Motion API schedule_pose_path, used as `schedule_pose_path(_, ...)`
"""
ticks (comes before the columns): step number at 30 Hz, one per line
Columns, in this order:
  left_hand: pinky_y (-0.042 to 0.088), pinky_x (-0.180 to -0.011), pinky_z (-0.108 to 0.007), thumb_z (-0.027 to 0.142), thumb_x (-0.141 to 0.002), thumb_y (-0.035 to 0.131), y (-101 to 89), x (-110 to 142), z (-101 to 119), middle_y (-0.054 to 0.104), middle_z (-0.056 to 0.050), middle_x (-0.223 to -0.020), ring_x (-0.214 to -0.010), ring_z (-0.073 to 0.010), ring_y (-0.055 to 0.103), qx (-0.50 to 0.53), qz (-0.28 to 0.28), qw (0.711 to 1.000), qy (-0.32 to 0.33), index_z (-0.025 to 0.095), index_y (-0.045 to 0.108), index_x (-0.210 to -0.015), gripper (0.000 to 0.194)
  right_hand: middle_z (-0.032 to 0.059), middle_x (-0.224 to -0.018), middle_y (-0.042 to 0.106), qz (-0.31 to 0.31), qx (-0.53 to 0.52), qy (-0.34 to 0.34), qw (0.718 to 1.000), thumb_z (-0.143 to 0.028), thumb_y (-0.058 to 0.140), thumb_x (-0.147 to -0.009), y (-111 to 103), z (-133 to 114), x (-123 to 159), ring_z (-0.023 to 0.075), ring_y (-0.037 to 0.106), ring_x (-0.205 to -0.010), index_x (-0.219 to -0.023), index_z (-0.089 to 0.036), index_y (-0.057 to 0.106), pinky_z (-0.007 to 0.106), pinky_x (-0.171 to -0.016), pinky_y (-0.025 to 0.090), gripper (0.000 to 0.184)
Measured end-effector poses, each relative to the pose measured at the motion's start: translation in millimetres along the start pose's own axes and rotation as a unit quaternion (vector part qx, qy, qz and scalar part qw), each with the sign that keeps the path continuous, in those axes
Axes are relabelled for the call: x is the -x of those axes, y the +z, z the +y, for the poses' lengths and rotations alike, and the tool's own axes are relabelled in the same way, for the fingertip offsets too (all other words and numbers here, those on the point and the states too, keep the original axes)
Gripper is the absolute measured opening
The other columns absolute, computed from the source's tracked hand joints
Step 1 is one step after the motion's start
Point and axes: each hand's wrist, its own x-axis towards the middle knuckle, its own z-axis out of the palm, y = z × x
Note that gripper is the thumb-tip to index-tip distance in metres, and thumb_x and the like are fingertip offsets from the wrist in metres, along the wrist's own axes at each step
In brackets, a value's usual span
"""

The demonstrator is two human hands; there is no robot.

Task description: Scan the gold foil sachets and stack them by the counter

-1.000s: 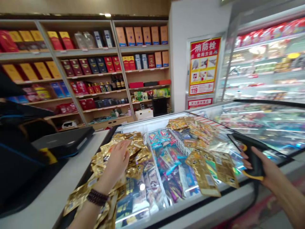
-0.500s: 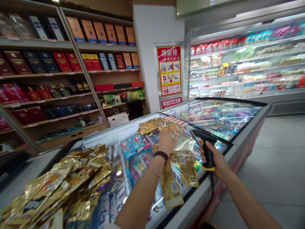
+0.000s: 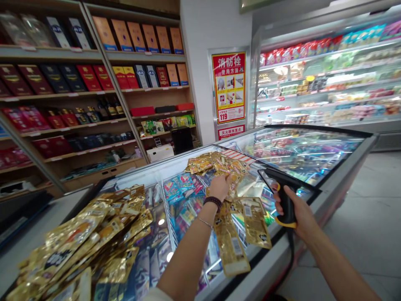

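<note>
My right hand (image 3: 299,211) grips a black-and-yellow barcode scanner (image 3: 286,205) above the freezer's near edge, its head tilted to the left. A cord runs down from the handle. My left hand (image 3: 219,187) is at the pile of gold packets (image 3: 206,162) on the glass, with its fingers bent closed on a gold packet (image 3: 232,190) at the pile's near side. Two flat packets lie closer to me; one long gold packet (image 3: 232,246) shows a white barcode label. A bigger heap of gold packets (image 3: 84,234) spreads across the left of the glass.
Under the glass of the chest freezer (image 3: 347,167) are colourful frozen goods in wire baskets. Shelves of boxed bottles (image 3: 134,35) stand behind on the left. A red fire-hydrant sign (image 3: 229,88) hangs on the pillar. A lit refrigerated display (image 3: 326,79) is at the back right.
The view has turned slightly left, so the scene sits further right. My left hand's fingers have shifted toward the near right side of the pile. The scanner stays in my right hand.
</note>
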Motion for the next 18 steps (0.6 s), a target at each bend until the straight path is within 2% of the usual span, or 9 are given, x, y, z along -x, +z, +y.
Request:
schedule_pose_path(2,0.048,-0.094,-0.039,0.036,-0.096,0.045,-7.3,2.2,-13.6,0.071,-0.014,-0.092,-0.097,-0.0260,0.066,0.136,0.062,0.988,-0.038,0.015,0.066,-0.081,0.034,-0.0034,-0.061,0.052,0.002,-0.001,0.000,1.000,-0.052,0.083,-0.065,0.2,-0.4,0.2,0.0084,0.043,-0.043,-0.086,-0.021,0.064,0.018,-0.034,0.037,0.043)
schedule_pose_path(3,0.050,-0.091,-0.039,0.037,-0.095,0.048,-9.8,5.3,-19.9,0.070,-0.012,-0.089,-0.094,-0.0246,0.067,0.225,0.089,0.968,-0.072,0.016,0.064,-0.080,0.031,-0.0033,-0.061,0.052,0.004,-0.002,0.000,1.000,-0.052,0.084,-0.064,0.3,-0.4,0.4,0.0085,0.043,-0.043,-0.086,-0.021,0.064,0.018,-0.034,0.037,0.043)
schedule_pose_path(4,0.053,-0.087,-0.038,0.039,-0.094,0.051,-11.8,9.9,-25.5,0.068,-0.009,-0.085,-0.088,-0.0227,0.068,0.321,0.106,0.935,-0.109,0.016,0.062,-0.080,0.029,-0.0032,-0.061,0.052,0.007,-0.002,0.000,1.000,-0.052,0.084,-0.063,0.4,-0.2,0.5,0.0084,0.043,-0.043,-0.087,-0.020,0.064,0.018,-0.034,0.037,0.045)
schedule_pose_path(7,0.058,-0.079,-0.035,0.040,-0.088,0.062,-16.9,31.1,-37.6,0.065,-0.002,-0.080,-0.073,-0.0157,0.067,0.552,0.109,0.805,-0.188,0.018,0.058,-0.083,0.023,-0.0035,-0.061,0.052,0.007,-0.003,0.003,1.000,-0.051,0.084,-0.062,-0.2,0.5,1.0,0.0080,0.043,-0.043,-0.088,-0.020,0.063,0.017,-0.034,0.038,0.046)
schedule_pose_path(9,0.059,-0.082,-0.034,0.034,-0.085,0.068,-22.2,48.4,-42.4,0.064,0.000,-0.081,-0.071,-0.0119,0.066,0.627,0.118,0.738,-0.220,0.018,0.056,-0.082,0.020,-0.0035,-0.062,0.052,0.000,-0.004,0.011,1.000,-0.050,0.083,-0.065,-1.4,0.8,1.0,0.0080,0.043,-0.044,-0.087,-0.020,0.062,0.016,-0.035,0.038,0.043)
schedule_pose_path(11,0.058,-0.088,-0.033,0.027,-0.082,0.071,-30.8,65.4,-46.5,0.064,0.001,-0.084,-0.073,-0.0093,0.065,0.667,0.137,0.693,-0.239,0.018,0.055,-0.081,0.019,-0.0034,-0.062,0.052,0.000,-0.003,0.023,1.000,-0.049,0.082,-0.066,-2.9,0.6,0.3,0.0085,0.044,-0.044,-0.087,-0.021,0.062,0.017,-0.036,0.039,0.041)
schedule_pose_path(12,0.058,-0.091,-0.033,0.024,-0.081,0.073,-36.3,73.4,-48.7,0.064,0.002,-0.084,-0.074,-0.0085,0.065,0.680,0.146,0.677,-0.240,0.018,0.055,-0.081,0.019,-0.0034,-0.061,0.051,0.003,-0.001,0.029,1.000,-0.048,0.082,-0.066,-3.4,0.5,-0.2,0.0087,0.043,-0.044,-0.087,-0.021,0.062,0.017,-0.035,0.039,0.040)
schedule_pose_path(14,0.056,-0.096,-0.036,0.021,-0.079,0.075,-48.6,88.6,-53.4,0.063,0.002,-0.085,-0.078,-0.0084,0.065,0.695,0.156,0.664,-0.228,0.019,0.056,-0.084,0.019,-0.0031,-0.061,0.051,0.013,0.007,0.040,0.999,-0.047,0.081,-0.066,-2.9,0.1,-0.9,0.0090,0.043,-0.044,-0.088,-0.022,0.064,0.017,-0.035,0.039,0.037)
schedule_pose_path(18,0.054,-0.100,-0.044,0.023,-0.080,0.073,-71.9,117.0,-62.5,0.069,-0.002,-0.093,-0.089,-0.0140,0.068,0.702,0.149,0.670,-0.191,0.019,0.061,-0.091,0.017,-0.0022,-0.060,0.052,0.020,0.026,0.057,0.998,-0.045,0.083,-0.065,10.7,-0.2,6.7,0.0094,0.043,-0.042,-0.084,-0.022,0.064,0.017,-0.033,0.038,0.036)
